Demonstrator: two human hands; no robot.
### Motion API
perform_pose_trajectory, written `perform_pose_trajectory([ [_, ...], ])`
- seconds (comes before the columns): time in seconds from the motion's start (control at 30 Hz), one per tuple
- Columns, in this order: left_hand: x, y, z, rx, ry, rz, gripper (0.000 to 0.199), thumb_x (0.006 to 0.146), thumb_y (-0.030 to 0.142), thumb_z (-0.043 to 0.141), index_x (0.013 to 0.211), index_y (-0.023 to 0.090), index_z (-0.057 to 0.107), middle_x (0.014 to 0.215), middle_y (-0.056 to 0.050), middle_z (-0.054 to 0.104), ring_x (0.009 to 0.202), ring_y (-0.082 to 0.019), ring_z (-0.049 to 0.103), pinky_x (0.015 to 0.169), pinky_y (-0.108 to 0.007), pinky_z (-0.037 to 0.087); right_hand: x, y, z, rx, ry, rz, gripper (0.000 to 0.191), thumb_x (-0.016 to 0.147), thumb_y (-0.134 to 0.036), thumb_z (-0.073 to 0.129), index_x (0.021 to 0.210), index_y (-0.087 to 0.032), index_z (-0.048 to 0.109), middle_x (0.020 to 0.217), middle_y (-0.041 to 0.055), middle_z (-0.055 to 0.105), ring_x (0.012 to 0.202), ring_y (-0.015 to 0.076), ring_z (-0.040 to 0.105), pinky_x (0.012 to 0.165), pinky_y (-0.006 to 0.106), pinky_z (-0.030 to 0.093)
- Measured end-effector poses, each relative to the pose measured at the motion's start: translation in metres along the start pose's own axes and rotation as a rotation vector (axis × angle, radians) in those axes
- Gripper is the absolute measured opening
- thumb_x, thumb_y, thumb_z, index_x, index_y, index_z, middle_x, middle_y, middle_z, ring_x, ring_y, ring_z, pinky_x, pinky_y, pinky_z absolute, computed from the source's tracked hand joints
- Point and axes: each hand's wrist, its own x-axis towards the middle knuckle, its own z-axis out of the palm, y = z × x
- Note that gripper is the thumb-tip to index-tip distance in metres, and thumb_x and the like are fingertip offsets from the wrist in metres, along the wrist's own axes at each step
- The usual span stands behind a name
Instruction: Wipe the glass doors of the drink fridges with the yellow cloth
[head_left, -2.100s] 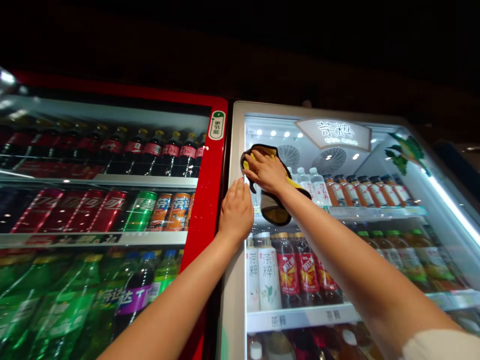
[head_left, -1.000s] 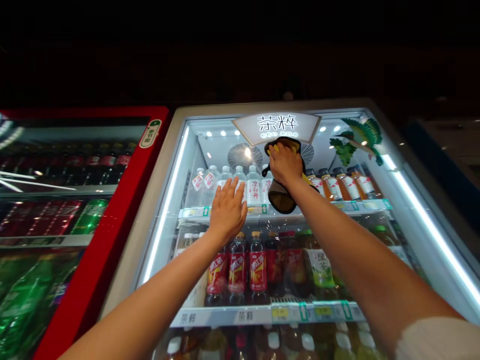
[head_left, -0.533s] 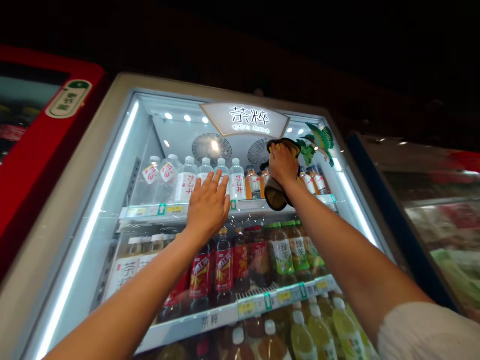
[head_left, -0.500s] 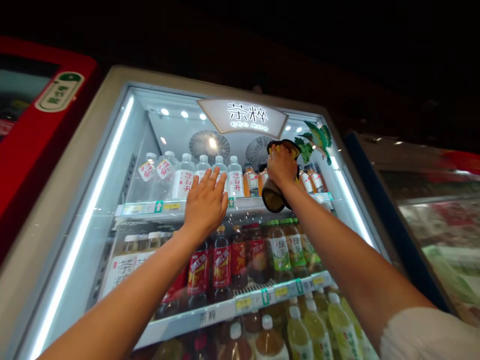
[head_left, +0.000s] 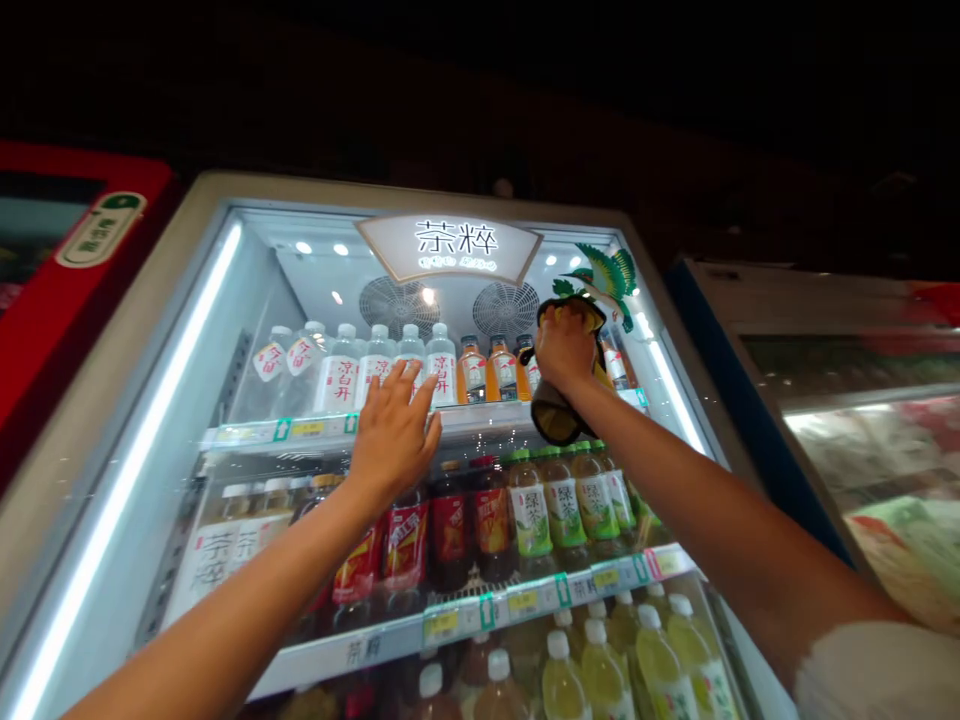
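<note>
A lit drinks cooler [head_left: 645,215] with a glass front fills the middle of the view. Against its glass, my left hand [head_left: 394,430] is spread and holds nothing, in front of clear water bottles [head_left: 341,375]. My right hand [head_left: 564,345] grips a dark cloth [head_left: 555,415] with yellowish parts, pressed to the glass at the upper right. The cloth hangs below my fingers and covers some orange bottles [head_left: 502,370]. Just above it is a green bird decoration [head_left: 604,275] on the glass. The fan-shaped sign [head_left: 450,248] lies between and above my hands.
Lower shelves hold red-labelled bottles [head_left: 406,545], green tea bottles [head_left: 529,510] and yellow-green drinks [head_left: 604,670]. A red cabinet [head_left: 142,175] stands at the left. To the right is another display cooler [head_left: 847,320] with a blue side.
The view has shifted, so the cooler sits further left and its top edge lower. My right hand and the cloth are closer to the right side of the glass. My left thumb is spread wider.
</note>
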Motion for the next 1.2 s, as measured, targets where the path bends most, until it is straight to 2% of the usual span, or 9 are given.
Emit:
perform_pose_trajectory([
  [0.17,0.022,0.051,0.011,-0.026,-0.012,0.068,0.050,0.094,0.026,0.041,0.143,0.018,0.049,0.158,-0.012,0.041,0.151,-0.029,0.028,0.125,-0.055,0.022,0.026,0.023,-0.004,0.067,-0.118,-0.345,0.055,0.103,-0.039,0.027,0.157,-0.028,0.033,0.165,0.0079,0.029,0.144,0.0324,0.037,0.111,0.059,0.036],
  [0.27,0.031,0.083,0.018,-0.041,-0.025,0.117,0.051,0.094,0.026,0.042,0.144,0.018,0.048,0.158,-0.012,0.041,0.152,-0.028,0.027,0.126,-0.054,0.021,0.045,0.059,-0.007,0.088,-0.100,-0.197,0.056,0.102,-0.041,0.029,0.156,-0.024,0.035,0.164,0.0107,0.031,0.145,0.0329,0.035,0.112,0.059,0.035],
  [0.37,0.034,0.108,0.026,-0.058,-0.020,0.139,0.051,0.094,0.027,0.043,0.144,0.019,0.047,0.159,-0.011,0.040,0.152,-0.027,0.026,0.125,-0.055,0.021,0.034,0.086,-0.004,0.054,-0.041,0.014,0.056,0.102,-0.034,0.027,0.154,-0.015,0.037,0.161,0.0180,0.034,0.146,0.0362,0.034,0.109,0.058,0.038],
  [0.5,0.043,0.139,0.042,-0.075,0.003,0.158,0.050,0.095,0.027,0.042,0.144,0.019,0.047,0.160,-0.011,0.038,0.152,-0.026,0.025,0.125,-0.054,0.022,0.015,0.101,-0.001,0.069,-0.059,-0.218,0.055,0.103,-0.033,0.026,0.154,-0.019,0.038,0.160,0.0139,0.037,0.144,0.0336,0.037,0.109,0.054,0.039],
  [0.57,0.050,0.156,0.051,-0.076,0.002,0.168,0.050,0.096,0.027,0.041,0.145,0.018,0.047,0.160,-0.011,0.038,0.152,-0.027,0.027,0.125,-0.054,0.022,0.026,0.112,-0.001,0.101,-0.106,-0.362,0.054,0.104,-0.037,0.027,0.155,-0.026,0.036,0.163,0.0084,0.034,0.145,0.0310,0.036,0.112,0.054,0.036],
  [0.67,0.057,0.176,0.066,-0.071,-0.003,0.159,0.051,0.096,0.028,0.041,0.146,0.018,0.045,0.160,-0.010,0.038,0.152,-0.027,0.026,0.125,-0.054,0.023,0.057,0.137,-0.003,0.123,-0.126,-0.341,0.054,0.103,-0.039,0.029,0.156,-0.026,0.034,0.164,0.0081,0.030,0.147,0.0303,0.033,0.116,0.055,0.032],
  [0.8,0.059,0.189,0.079,-0.069,0.032,0.109,0.052,0.096,0.028,0.042,0.147,0.020,0.045,0.160,-0.009,0.039,0.150,-0.027,0.031,0.124,-0.054,0.024,0.068,0.171,-0.001,0.120,-0.075,-0.163,0.055,0.103,-0.039,0.029,0.156,-0.023,0.035,0.164,0.0115,0.029,0.150,0.0314,0.029,0.116,0.056,0.033],
  [1.07,0.061,0.193,0.082,-0.089,0.082,0.081,0.053,0.095,0.028,0.041,0.146,0.017,0.047,0.157,-0.011,0.043,0.150,-0.029,0.032,0.124,-0.054,0.025,-0.018,0.224,0.007,0.079,-0.041,-0.063,0.055,0.103,-0.034,0.030,0.155,-0.020,0.038,0.163,0.0129,0.031,0.149,0.0339,0.031,0.113,0.055,0.038],
  [1.2,0.058,0.196,0.084,-0.048,0.095,0.090,0.053,0.097,0.027,0.039,0.148,0.015,0.044,0.159,-0.012,0.039,0.151,-0.029,0.028,0.124,-0.053,0.023,0.007,0.233,0.010,0.096,-0.045,-0.150,0.055,0.103,-0.033,0.029,0.155,-0.018,0.038,0.163,0.0135,0.032,0.148,0.0345,0.032,0.115,0.053,0.036],
])
